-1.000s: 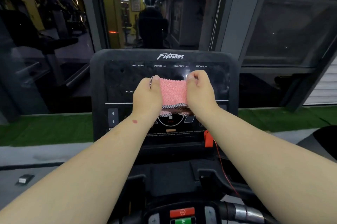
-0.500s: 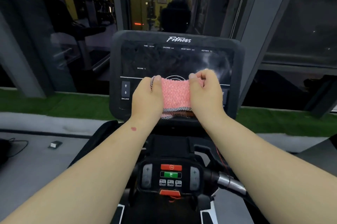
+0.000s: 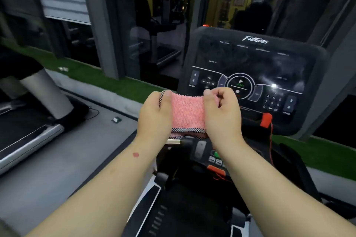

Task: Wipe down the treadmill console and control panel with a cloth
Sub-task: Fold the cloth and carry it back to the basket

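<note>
A folded pink cloth point(image 3: 187, 114) with a black-and-white woven edge is stretched between my two hands. My left hand point(image 3: 155, 116) grips its left edge and my right hand point(image 3: 221, 115) grips its right edge with curled fingers. The cloth hangs in the air in front of the lower left of the black treadmill console point(image 3: 254, 59), apart from it. The console's control panel point(image 3: 239, 84) with a round start button and a number keypad shows behind my right hand. A lower handlebar panel point(image 3: 215, 159) with green and orange buttons sits below my wrists.
A red safety clip point(image 3: 266, 119) with a cord hangs at the console's lower right. Another treadmill point(image 3: 28, 130) stands to the left on the grey floor. A small white object point(image 3: 116, 119) lies on the floor. Green turf and glass walls lie beyond.
My view has swung left and down, so the console now sits at the right. Both hands with the cloth have come down and off the console face.
</note>
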`<state>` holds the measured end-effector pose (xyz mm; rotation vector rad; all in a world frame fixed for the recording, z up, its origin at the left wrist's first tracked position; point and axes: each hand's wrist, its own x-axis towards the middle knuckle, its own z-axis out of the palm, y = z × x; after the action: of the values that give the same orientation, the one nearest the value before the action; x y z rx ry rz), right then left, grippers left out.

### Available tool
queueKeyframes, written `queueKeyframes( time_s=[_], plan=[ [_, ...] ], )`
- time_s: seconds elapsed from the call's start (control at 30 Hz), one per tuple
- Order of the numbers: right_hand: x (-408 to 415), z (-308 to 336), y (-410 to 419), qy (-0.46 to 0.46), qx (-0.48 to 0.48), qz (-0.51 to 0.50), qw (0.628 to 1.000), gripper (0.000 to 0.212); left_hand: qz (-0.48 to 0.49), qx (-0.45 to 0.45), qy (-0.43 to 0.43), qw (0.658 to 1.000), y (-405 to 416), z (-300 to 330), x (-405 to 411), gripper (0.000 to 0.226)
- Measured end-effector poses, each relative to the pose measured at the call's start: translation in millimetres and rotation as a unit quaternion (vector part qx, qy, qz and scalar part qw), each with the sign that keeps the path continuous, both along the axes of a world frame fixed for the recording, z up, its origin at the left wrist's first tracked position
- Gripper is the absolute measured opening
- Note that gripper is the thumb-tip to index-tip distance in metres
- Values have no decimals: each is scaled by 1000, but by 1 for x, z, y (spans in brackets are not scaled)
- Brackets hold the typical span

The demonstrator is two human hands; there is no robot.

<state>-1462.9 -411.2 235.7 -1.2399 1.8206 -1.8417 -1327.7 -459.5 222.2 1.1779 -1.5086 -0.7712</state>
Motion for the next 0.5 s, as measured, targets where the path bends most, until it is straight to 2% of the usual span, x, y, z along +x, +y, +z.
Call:
queueKeyframes(
  time_s=[0.27, 0.5],
  plan=[
    [187, -5, 12, -13, -8, 164, 986, 8, 155, -24, 12, 988, 54, -5, 198, 43],
    [353, -3, 49, -21, -11, 358, 934, 12, 329, -13, 27, 944, 148, -8, 356, 40]
  ],
)
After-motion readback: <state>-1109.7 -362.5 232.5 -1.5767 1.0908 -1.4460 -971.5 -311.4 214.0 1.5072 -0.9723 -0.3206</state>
